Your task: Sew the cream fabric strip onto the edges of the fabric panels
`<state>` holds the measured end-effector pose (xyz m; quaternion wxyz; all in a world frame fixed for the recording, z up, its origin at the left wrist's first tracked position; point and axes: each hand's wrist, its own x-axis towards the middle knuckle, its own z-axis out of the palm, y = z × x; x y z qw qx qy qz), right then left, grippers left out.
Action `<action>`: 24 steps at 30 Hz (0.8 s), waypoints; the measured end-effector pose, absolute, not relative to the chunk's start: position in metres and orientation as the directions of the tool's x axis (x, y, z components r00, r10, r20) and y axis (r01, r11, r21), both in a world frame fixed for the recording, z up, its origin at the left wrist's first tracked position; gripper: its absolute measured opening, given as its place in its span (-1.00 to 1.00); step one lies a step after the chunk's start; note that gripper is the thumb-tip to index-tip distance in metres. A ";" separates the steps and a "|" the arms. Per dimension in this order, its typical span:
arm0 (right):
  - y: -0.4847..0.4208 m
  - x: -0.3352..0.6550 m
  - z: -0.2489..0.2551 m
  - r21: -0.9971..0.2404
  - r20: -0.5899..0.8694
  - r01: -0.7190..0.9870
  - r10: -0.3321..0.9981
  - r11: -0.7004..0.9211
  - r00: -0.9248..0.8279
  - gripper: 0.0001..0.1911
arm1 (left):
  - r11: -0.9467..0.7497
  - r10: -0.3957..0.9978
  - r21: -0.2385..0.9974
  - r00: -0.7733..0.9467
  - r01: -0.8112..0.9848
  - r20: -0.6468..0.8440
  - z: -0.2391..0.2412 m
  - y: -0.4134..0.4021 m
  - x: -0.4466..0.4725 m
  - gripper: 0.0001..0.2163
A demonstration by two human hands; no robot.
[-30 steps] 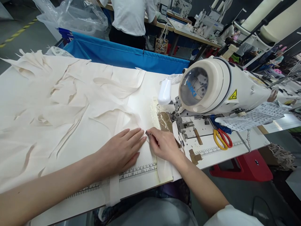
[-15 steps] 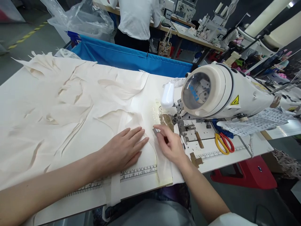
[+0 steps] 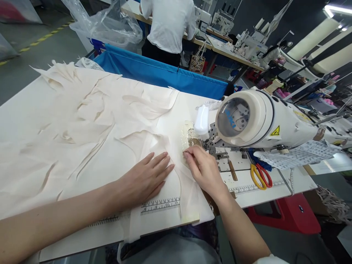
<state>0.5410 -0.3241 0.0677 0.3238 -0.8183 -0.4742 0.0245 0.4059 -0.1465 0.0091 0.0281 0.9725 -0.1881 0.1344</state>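
Note:
My left hand (image 3: 148, 178) lies flat, fingers stretched out, on thin cream fabric (image 3: 154, 141) spread over the table. To its right, my right hand (image 3: 205, 167) is closed in a pinch just above a fabric edge, close to the sewing machine's needle area (image 3: 213, 141). What sits between its thumb and forefinger is mostly hidden and too small to name. A sheer fabric strip (image 3: 189, 190) runs below this hand toward the table's front edge. The sewing machine (image 3: 247, 117) stands right of both hands.
Scissors with yellow and red handles (image 3: 260, 176) lie on the table at right, near a wooden-handled tool (image 3: 232, 169). Rumpled fabric (image 3: 68, 121) covers the left side. Behind the table hang a blue cloth bin (image 3: 162, 71) and, beyond it, a co-worker in white (image 3: 172, 25). A red stool (image 3: 291, 214) stands below right.
The right hand has tightened its pinch and hides the small grey piece seen at its fingertips before. The fabric strip under it has shifted and fanned out rightward. The left hand stays flat.

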 end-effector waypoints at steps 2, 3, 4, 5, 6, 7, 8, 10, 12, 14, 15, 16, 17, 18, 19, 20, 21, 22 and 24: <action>-0.320 0.539 0.060 -0.551 0.183 0.731 0.796 -0.403 0.577 -0.83 | -0.932 -0.350 0.000 0.897 -0.363 0.271 0.007 -0.147 0.407 -0.60; -0.319 0.537 0.055 -0.533 0.159 0.727 0.793 -0.432 0.588 -0.84 | -0.934 -0.344 -0.001 0.900 -0.357 0.269 0.006 -0.148 0.407 -0.59; -0.317 0.536 0.050 -0.508 0.149 0.733 0.791 -0.453 0.593 -0.84 | -0.936 -0.339 -0.002 0.902 -0.351 0.267 0.005 -0.148 0.408 -0.58; -0.316 0.534 0.045 -0.477 0.150 0.745 0.792 -0.466 0.592 -0.84 | -0.938 -0.336 -0.003 0.904 -0.348 0.264 0.005 -0.148 0.408 -0.57; -0.315 0.533 0.041 -0.453 0.151 0.758 0.798 -0.469 0.584 -0.84 | -0.938 -0.336 -0.005 0.904 -0.348 0.262 0.004 -0.148 0.408 -0.57; -0.313 0.533 0.037 -0.440 0.149 0.770 0.808 -0.462 0.570 -0.82 | -0.937 -0.339 -0.006 0.903 -0.350 0.263 0.004 -0.148 0.408 -0.57; -0.312 0.532 0.035 -0.433 0.150 0.781 0.819 -0.449 0.554 -0.80 | -0.936 -0.341 -0.007 0.902 -0.352 0.265 0.004 -0.148 0.408 -0.57; -0.310 0.532 0.031 -0.420 0.146 0.798 0.836 -0.432 0.529 -0.75 | -0.935 -0.342 -0.009 0.898 -0.354 0.278 0.003 -0.148 0.408 -0.56; -0.308 0.532 0.030 -0.410 0.132 0.797 0.836 -0.442 0.532 -0.72 | -0.935 -0.341 -0.009 0.895 -0.353 0.289 0.003 -0.148 0.408 -0.56; -0.308 0.532 0.028 -0.407 0.118 0.789 0.830 -0.460 0.545 -0.75 | -0.935 -0.340 -0.006 0.894 -0.354 0.292 0.003 -0.148 0.408 -0.57; -0.308 0.531 0.028 -0.406 0.118 0.788 0.828 -0.464 0.548 -0.77 | -0.935 -0.340 -0.006 0.894 -0.354 0.293 0.003 -0.148 0.408 -0.57; -0.308 0.531 0.027 -0.403 0.122 0.789 0.827 -0.464 0.549 -0.79 | -0.935 -0.340 -0.007 0.893 -0.354 0.293 0.003 -0.148 0.408 -0.57; -0.308 0.530 0.027 -0.399 0.127 0.792 0.827 -0.462 0.547 -0.80 | -0.935 -0.341 -0.009 0.893 -0.354 0.294 0.003 -0.148 0.409 -0.58; -0.307 0.530 0.027 -0.394 0.131 0.795 0.827 -0.462 0.546 -0.81 | -0.935 -0.340 -0.011 0.892 -0.353 0.296 0.003 -0.148 0.409 -0.58; -0.307 0.529 0.026 -0.389 0.134 0.797 0.828 -0.462 0.545 -0.80 | -0.936 -0.339 -0.012 0.893 -0.351 0.296 0.003 -0.149 0.409 -0.57; -0.306 0.528 0.026 -0.384 0.136 0.799 0.828 -0.462 0.544 -0.80 | -0.936 -0.338 -0.012 0.894 -0.351 0.294 0.003 -0.149 0.410 -0.57; -0.305 0.528 0.026 -0.379 0.137 0.801 0.828 -0.463 0.543 -0.80 | -0.937 -0.337 -0.011 0.895 -0.349 0.291 0.003 -0.149 0.410 -0.58; -0.304 0.527 0.027 -0.375 0.136 0.803 0.829 -0.464 0.542 -0.80 | -0.937 -0.337 -0.012 0.896 -0.348 0.289 0.003 -0.149 0.410 -0.58; -0.303 0.527 0.028 -0.367 0.132 0.806 0.832 -0.464 0.539 -0.81 | -0.936 -0.341 -0.016 0.895 -0.351 0.289 0.003 -0.148 0.411 -0.59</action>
